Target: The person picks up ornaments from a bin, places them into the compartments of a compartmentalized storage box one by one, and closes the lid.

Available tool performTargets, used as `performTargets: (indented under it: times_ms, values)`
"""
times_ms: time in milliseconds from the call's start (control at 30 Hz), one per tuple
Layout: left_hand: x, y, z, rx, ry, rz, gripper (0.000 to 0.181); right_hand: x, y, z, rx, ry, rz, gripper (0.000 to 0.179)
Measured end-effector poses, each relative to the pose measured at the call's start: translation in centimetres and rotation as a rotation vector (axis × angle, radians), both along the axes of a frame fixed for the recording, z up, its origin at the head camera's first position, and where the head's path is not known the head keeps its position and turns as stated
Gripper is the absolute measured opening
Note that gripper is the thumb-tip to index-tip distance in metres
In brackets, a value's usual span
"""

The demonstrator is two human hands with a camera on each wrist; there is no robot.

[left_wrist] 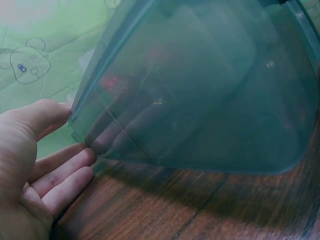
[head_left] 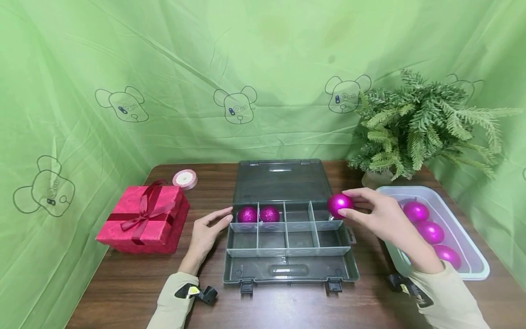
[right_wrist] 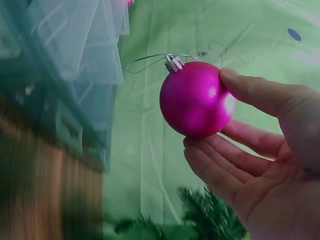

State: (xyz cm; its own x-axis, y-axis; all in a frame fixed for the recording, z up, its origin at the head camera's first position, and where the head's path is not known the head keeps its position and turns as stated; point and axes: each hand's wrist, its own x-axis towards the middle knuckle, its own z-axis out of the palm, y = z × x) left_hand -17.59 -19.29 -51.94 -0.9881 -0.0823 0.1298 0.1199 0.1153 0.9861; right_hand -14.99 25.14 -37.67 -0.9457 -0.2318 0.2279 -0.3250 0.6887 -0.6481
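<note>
A dark translucent organizer case [head_left: 288, 270] lies with its lid [head_left: 281, 183] raised at the back. Two glittery magenta Christmas balls [head_left: 248, 214] sit in its two back-left compartments. My right hand [head_left: 384, 217] pinches a shiny magenta Christmas ball [head_left: 340, 205] between thumb and fingers, above the back-right compartment. In the right wrist view, this ball [right_wrist: 196, 100] has a silver cap with a thin loop [right_wrist: 145, 62]. At the case's left side, my left hand [head_left: 208, 234] touches the wall, fingers fairly straight. The left wrist view has its thumb [left_wrist: 45, 116] at the rim.
Several shiny magenta balls [head_left: 429, 232] lie in a white tub [head_left: 478, 269] at the right. Behind it stands an artificial pine plant [head_left: 419, 128]. On the left are a red gift box [head_left: 144, 219] with a bow and a pink ribbon roll [head_left: 186, 179].
</note>
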Motion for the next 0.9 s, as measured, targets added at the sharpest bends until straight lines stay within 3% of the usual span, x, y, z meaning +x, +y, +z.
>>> performTargets:
  times_ms: [333, 900]
  values:
    - [0.0, -0.1, -0.1, -0.002, -0.003, 0.001, 0.029, -2.0, -4.2, -1.2, -0.073, -0.061, -0.029, 0.050]
    - [0.0, 0.0, -0.1, 0.009, 0.003, -0.006, 0.030, -4.1, -7.6, -3.4, -0.114, -0.119, 0.041, 0.041]
